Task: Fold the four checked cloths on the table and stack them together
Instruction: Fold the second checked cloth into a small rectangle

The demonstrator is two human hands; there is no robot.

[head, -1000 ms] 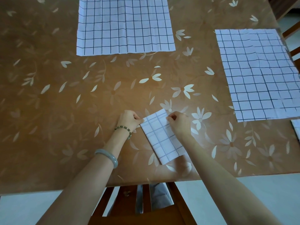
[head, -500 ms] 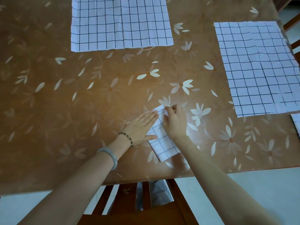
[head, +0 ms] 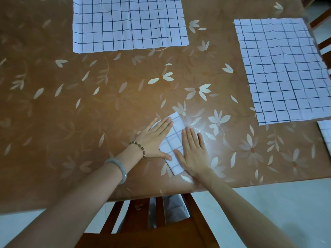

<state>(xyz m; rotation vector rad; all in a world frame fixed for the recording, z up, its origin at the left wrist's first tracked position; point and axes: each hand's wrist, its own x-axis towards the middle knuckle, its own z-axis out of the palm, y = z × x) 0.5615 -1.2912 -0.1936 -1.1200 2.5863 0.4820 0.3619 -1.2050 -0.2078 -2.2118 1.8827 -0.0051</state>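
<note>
A small folded checked cloth (head: 174,138) lies near the table's front edge, tilted. My left hand (head: 154,138) presses flat on its left side with straight fingers. On its right side my right hand (head: 194,153) also lies flat. One unfolded checked cloth (head: 129,22) is spread at the back centre. Another unfolded checked cloth (head: 284,68) lies at the right. The corner of a further checked cloth (head: 326,133) shows at the right edge.
The brown table (head: 71,104) has a pale flower pattern and a glossy cover. A wooden chair (head: 152,230) stands under the front edge. Another wooden chair (head: 320,24) is at the far right.
Both hands went from pinching the folded cloth's far corners to lying flat on it; the right hand slid toward me along the cloth.
</note>
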